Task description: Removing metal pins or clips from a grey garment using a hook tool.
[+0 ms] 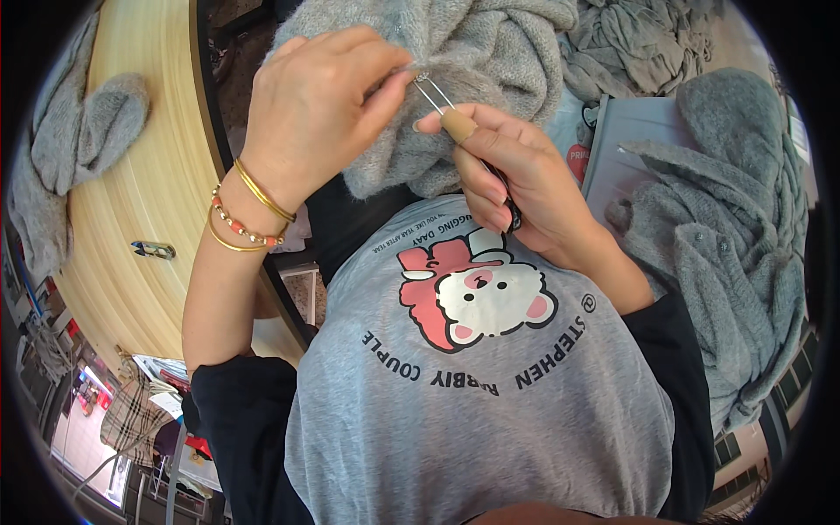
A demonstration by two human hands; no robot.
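Observation:
My left hand [319,109] is closed, its thumb and forefinger pinching fuzzy grey knit fabric [516,52] near its edge. The fabric lies bunched in front of me and over my lap. My right hand [516,175] is closed around a tool with two thin metal prongs [435,93] and a dark handle, mostly hidden in the palm. The prong tips touch or nearly touch the knit right beside my left fingertips. A tan wrap [458,125] covers a fingertip of my right hand. Any loose yarn between the fingers is too small to make out.
On the left stands a wooden table [144,192] with small thread snips [153,250] and another grey knit piece [109,127] on it. At the right, grey knit pieces [717,262] hang over a grey bin [626,131]. More knits [634,48] are heaped at the far right.

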